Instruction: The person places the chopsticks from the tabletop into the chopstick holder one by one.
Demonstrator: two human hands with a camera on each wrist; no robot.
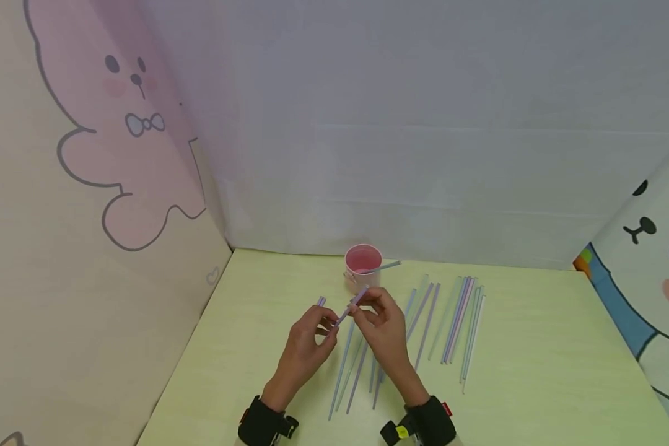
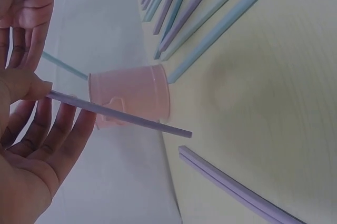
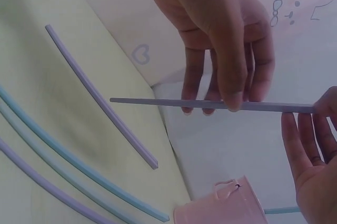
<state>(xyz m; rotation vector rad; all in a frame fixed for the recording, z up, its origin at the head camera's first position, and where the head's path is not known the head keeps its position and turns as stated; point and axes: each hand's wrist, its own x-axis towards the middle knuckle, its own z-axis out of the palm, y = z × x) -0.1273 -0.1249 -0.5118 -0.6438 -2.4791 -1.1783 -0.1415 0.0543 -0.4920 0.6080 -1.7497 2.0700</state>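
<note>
A thin purple stick (image 1: pixel 344 314) is held slantwise above the table between both hands. My left hand (image 1: pixel 306 347) pinches its lower part between thumb and fingers. Further up, near the top end, my right hand (image 1: pixel 383 328) pinches the same stick. Behind the hands stands a pink cup (image 1: pixel 355 283) with a small handle, and one blue-green stick (image 1: pixel 389 265) leans out of its mouth. In the left wrist view two purple sticks (image 2: pixel 226 179) lie side by side on the table; the left hand partly hides them in the head view.
Several loose purple, blue and green sticks (image 1: pixel 342 375) lie spread under and beside the right hand. More form a group (image 1: pixel 458 319) farther right on the pale yellow table (image 1: pixel 535 371). A white sheet (image 1: pixel 424 155) hangs behind; printed panels flank both sides.
</note>
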